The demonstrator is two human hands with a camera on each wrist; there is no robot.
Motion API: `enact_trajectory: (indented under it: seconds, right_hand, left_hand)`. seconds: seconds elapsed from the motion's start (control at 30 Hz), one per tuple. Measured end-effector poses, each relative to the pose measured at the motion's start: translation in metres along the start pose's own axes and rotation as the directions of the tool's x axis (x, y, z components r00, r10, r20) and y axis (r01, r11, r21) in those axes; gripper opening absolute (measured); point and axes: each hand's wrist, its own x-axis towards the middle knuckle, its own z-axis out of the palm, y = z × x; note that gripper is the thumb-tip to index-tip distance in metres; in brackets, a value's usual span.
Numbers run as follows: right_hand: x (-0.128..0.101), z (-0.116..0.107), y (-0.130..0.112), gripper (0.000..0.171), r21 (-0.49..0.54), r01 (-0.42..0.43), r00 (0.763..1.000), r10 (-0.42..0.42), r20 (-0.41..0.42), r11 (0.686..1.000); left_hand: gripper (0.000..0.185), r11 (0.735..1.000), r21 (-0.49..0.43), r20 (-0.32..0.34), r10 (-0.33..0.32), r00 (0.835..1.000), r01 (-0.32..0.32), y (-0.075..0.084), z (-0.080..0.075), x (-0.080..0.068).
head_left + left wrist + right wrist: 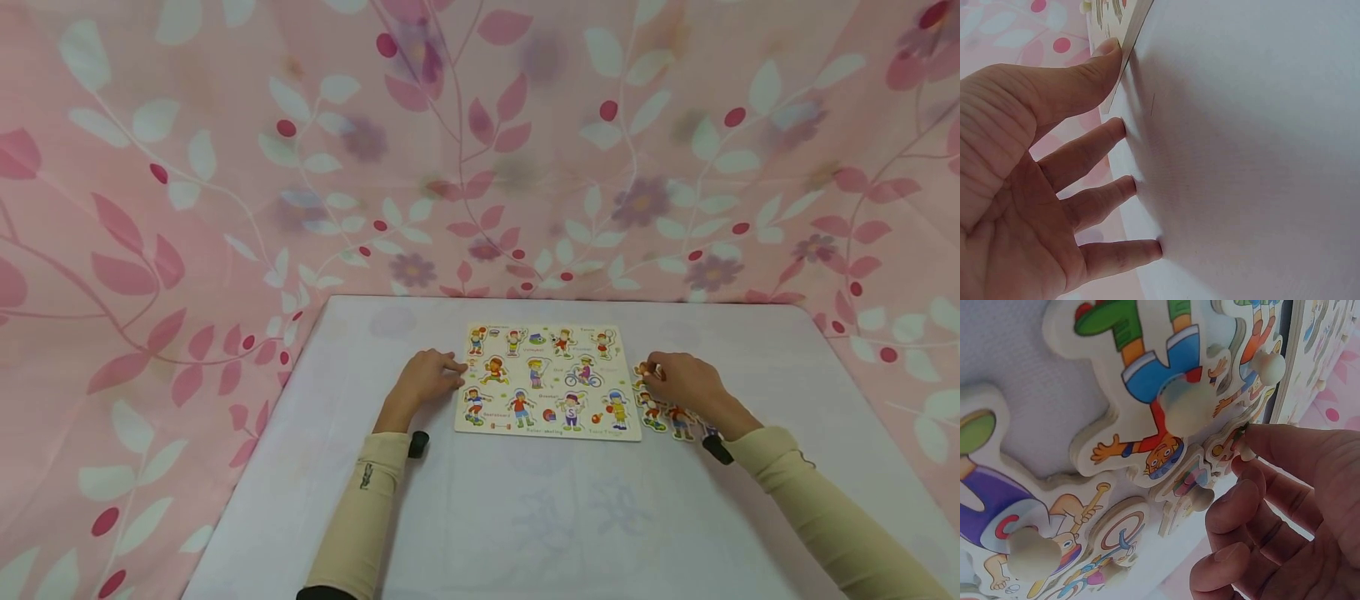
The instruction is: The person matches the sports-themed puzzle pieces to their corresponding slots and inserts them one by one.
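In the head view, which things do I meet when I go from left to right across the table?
left hand → puzzle board → right hand, which pinches the knob of one of the loose puzzle pieces

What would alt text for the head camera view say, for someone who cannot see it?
A person's left hand rests against the left edge of a wooden puzzle board printed with cartoon children playing sports, while the right hand pinches a loose puzzle piece beside its right edge. The board lies on a white table before a pink leaf-patterned curtain.

White table (570, 517), pink leaf-patterned curtain (225, 167), colourful cartoon-figure puzzle board (547, 382)
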Motion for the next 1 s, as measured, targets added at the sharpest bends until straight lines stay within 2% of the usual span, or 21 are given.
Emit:
enact_trajectory:
  seconds: [0.3, 0.53, 1.0]
  right_hand:
    - [0.001, -0.003, -0.001, 0.023, -0.002, -0.009, 1.000, 0.009, -0.002, 1.000]
    - [-0.001, -0.012, -0.004, 0.023, -0.012, 0.009, 0.999, -0.010, -0.051, 1.000]
    - [0.002, -0.009, -0.028, 0.024, -0.008, 0.070, 0.995, -0.071, -0.069, 0.997]
  left_hand:
    - [0.032, 1.000, -0.001, 0.006, -0.013, 1.000, 0.013, 0.001, -0.001, 0.001]
    - [0.032, 1.000, 0.010, 0.011, -0.014, 1.000, 0.014, 0.001, -0.002, 0.000]
    - [0.031, 1.000, 0.015, 0.007, 0.005, 1.000, -0.005, -0.003, 0.001, 0.003]
